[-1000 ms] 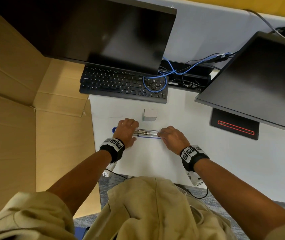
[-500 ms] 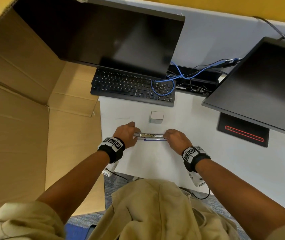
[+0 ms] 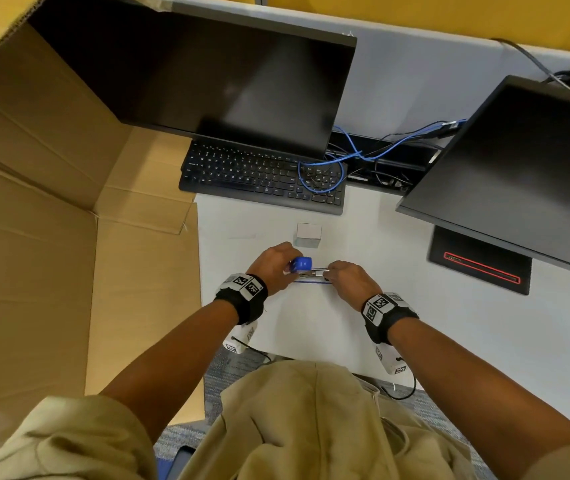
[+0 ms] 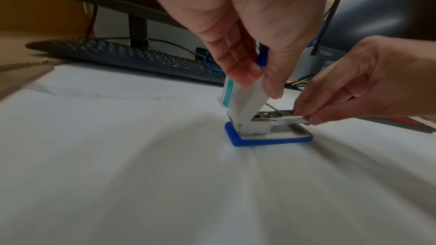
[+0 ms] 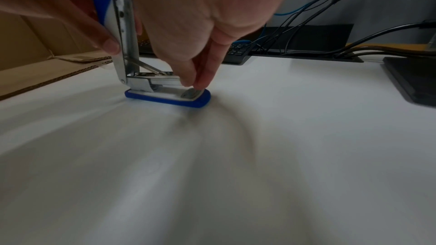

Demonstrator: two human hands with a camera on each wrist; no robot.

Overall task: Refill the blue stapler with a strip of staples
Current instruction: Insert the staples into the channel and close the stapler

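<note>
The blue stapler point(image 3: 306, 271) is found on the white desk point(image 3: 449, 341), in front of the black keyboard point(image 3: 262, 174) and just short of a small white box point(image 3: 308, 234). Its blue-rimmed base point(image 4: 269, 140) lies flat on the desk surface. The top cover point(image 4: 243, 98) is swung up on its hinge to a nearly upright position, so that the metal magazine point(image 4: 276, 117) is exposed and lies level above the base.

The cover is gripped by the left hand point(image 3: 273, 268); in the left wrist view the fingers point(image 4: 238, 70) and thumb are seen curled about its sides, and the cover is held up.

The right hand point(image 3: 349, 282) is placed at the front end of the magazine. Its fingertips point(image 4: 304, 113) are drawn together in a pinch on the front of the metal rail, as seen in the left wrist view. Whether a strip of staples is held in that pinch cannot be told; the area is small and blurred. In the right wrist view the fingertips point(image 5: 198, 83) are seen pointing down, just above the front of the base.

Two dark monitors point(image 3: 207, 81) and a large cardboard box point(image 3: 51, 220) are noted around the work area.
</note>
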